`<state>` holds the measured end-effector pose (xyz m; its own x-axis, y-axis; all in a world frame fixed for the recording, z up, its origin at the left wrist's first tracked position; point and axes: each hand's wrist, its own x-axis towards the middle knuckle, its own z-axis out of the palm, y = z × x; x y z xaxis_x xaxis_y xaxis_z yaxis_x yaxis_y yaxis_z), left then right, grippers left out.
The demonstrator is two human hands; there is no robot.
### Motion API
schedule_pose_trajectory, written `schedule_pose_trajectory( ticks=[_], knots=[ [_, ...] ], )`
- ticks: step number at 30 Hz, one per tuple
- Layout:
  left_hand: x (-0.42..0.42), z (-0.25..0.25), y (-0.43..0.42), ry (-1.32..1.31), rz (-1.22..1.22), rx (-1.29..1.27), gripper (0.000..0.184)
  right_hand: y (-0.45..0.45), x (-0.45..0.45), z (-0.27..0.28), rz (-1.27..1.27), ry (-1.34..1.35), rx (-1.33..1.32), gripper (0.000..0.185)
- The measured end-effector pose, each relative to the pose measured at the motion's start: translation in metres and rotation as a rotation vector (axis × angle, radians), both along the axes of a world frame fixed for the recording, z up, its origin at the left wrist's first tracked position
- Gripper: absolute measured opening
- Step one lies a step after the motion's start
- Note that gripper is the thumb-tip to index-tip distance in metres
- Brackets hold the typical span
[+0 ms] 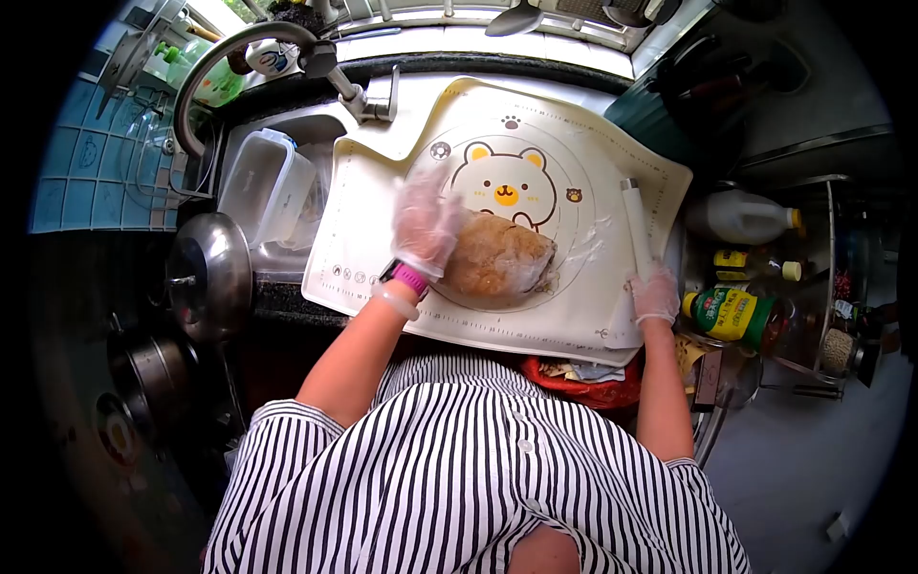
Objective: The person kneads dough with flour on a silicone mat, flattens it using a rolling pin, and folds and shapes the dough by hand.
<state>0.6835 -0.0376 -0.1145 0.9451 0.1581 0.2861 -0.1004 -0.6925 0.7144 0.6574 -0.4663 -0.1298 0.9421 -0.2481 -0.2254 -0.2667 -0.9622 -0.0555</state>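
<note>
On the bear-printed baking mat [371, 239], one oblong tan lump [502, 256] (meat or dough, I cannot tell) is lying whole, no separate pieces showing, so its handling is seemingly sitting at an early stage, with most work remaining. Two clear gloves [438, 247] are covering the hands: the left hand [426, 225], blurred, is extending its fingers by the lump's left end; the right hand [654, 293] is curling around one white rod [636, 222]. At least three bottles [741, 217] are lining the right side.
</note>
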Motion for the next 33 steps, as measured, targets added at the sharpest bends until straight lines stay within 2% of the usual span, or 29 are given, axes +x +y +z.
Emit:
schedule_pose_trajectory(
  ticks=[1, 3, 4, 6, 7, 9, 10, 11, 13, 14, 15, 17, 19, 21, 25, 27, 31, 33],
  knots=[
    [-0.008, -0.01, 0.008, -0.089, 0.114, -0.028, 0.055, -0.005, -0.001, -0.007, 0.005, 0.002, 0.002, 0.066],
    [-0.037, -0.028, 0.029, 0.163, 0.32, -0.086, 0.059, -0.01, -0.003, -0.02, 0.014, -0.087, -0.002, 0.064],
    [-0.047, -0.039, 0.037, 0.163, 0.328, -0.082, 0.059, -0.003, -0.003, -0.014, 0.022, -0.087, 0.002, 0.064],
    [-0.063, -0.05, 0.047, 0.506, 0.322, -0.643, 0.071, 0.007, -0.004, -0.002, 0.057, -0.141, -0.147, 0.06],
    [-0.065, -0.05, 0.045, 0.504, 0.332, -0.642, 0.071, 0.007, -0.008, -0.007, 0.067, -0.14, -0.143, 0.06],
    [-0.064, -0.05, 0.028, 0.444, 0.256, -0.863, 0.083, 0.004, -0.024, -0.015, 0.102, -0.201, -0.075, 0.059],
    [-0.059, -0.048, 0.022, 0.46, 0.315, -0.79, 0.085, 0.01, -0.033, -0.004, 0.11, -0.203, -0.075, 0.059],
    [-0.053, -0.045, 0.02, 0.453, 0.322, -0.794, 0.085, 0.016, -0.044, 0.008, 0.05, -0.084, 0.008, 0.06],
    [-0.042, -0.031, 0.017, 0.68, 0.34, -0.712, 0.092, 0.033, -0.059, 0.032, 0.001, 0.036, 0.087, 0.061],
    [-0.037, -0.039, 0.015, 0.648, 0.316, -0.673, 0.099, 0.041, -0.065, 0.041, -0.052, 0.045, 0.095, 0.065],
    [-0.035, -0.034, 0.008, 0.649, 0.317, -0.677, 0.099, 0.044, -0.073, 0.046, -0.108, 0.057, 0.102, 0.068],
    [-0.029, -0.015, -0.005, 0.658, 0.406, -0.275, 0.098, 0.041, -0.086, 0.031, -0.105, 0.026, 0.073, 0.073],
    [-0.029, -0.008, -0.007, 0.632, 0.406, -0.312, 0.097, 0.044, -0.092, 0.026, -0.102, -0.002, 0.043, 0.079],
    [-0.03, -0.003, -0.003, 0.621, 0.267, -0.685, 0.089, 0.047, -0.096, 0.023, -0.061, -0.039, 0.08, 0.089],
    [-0.027, -0.004, 0.002, 0.631, 0.274, -0.709, 0.082, 0.041, -0.094, 0.01, -0.1, 0.01, 0.03, 0.094],
    [-0.026, 0.0, 0.004, 0.581, 0.236, -0.889, 0.074, 0.042, -0.091, 0.013, -0.123, -0.026, 0.018, 0.098],
    [-0.015, -0.027, 0.03, 0.512, 0.223, -0.933, 0.07, 0.046, -0.087, 0.029, -0.205, 0.063, 0.017, 0.099],
    [-0.009, -0.032, 0.039, 0.493, 0.361, -0.872, 0.076, 0.035, -0.091, 0.02, -0.2, 0.014, 0.029, 0.101]
  ],
)
